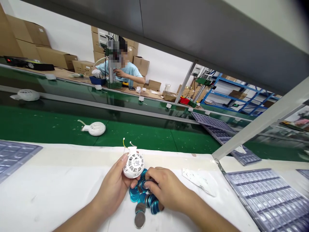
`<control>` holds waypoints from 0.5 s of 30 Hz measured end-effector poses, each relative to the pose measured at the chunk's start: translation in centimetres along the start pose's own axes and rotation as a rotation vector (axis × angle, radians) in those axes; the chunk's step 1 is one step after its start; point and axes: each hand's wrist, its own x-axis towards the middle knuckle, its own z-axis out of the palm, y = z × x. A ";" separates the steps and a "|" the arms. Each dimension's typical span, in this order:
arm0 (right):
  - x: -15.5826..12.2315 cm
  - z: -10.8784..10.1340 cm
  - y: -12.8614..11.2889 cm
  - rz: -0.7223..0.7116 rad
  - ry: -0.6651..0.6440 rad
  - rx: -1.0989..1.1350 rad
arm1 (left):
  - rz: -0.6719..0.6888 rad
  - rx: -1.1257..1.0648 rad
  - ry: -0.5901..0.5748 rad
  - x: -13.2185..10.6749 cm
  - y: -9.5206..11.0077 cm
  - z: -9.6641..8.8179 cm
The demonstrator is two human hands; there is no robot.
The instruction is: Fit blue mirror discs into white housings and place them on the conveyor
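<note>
My left hand (pixel 115 188) grips a small round white fan housing (pixel 133 165) with a slotted face and two short wires sticking up from its top. Right beside it, my right hand (pixel 163 188) is closed with its fingertips pinching into a pile of blue and grey round discs (pixel 143 203) on the white bench top (pixel 60 187). Which disc the fingers hold is hidden by the hand. Two grey discs lie loose at the near edge of the pile.
A green conveyor belt (pixel 48 124) runs behind the bench with two more white housings (pixel 94 128) on it. Clear plastic trays lie at far left (pixel 12 156) and right (pixel 267 196). A slanted metal post (pixel 260 122) rises at right. Another person sits working beyond the belt.
</note>
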 end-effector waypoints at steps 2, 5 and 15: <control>-0.2 -0.5 0.2 -0.053 -0.015 0.134 | 0.001 0.005 -0.007 -0.1 0.0 0.0; -0.5 -1.2 0.6 -0.041 0.046 0.558 | 0.005 0.015 -0.014 -0.1 -0.1 -0.1; -0.2 -1.8 0.6 0.057 0.123 1.133 | 0.052 0.079 -0.081 -0.1 -0.3 -0.4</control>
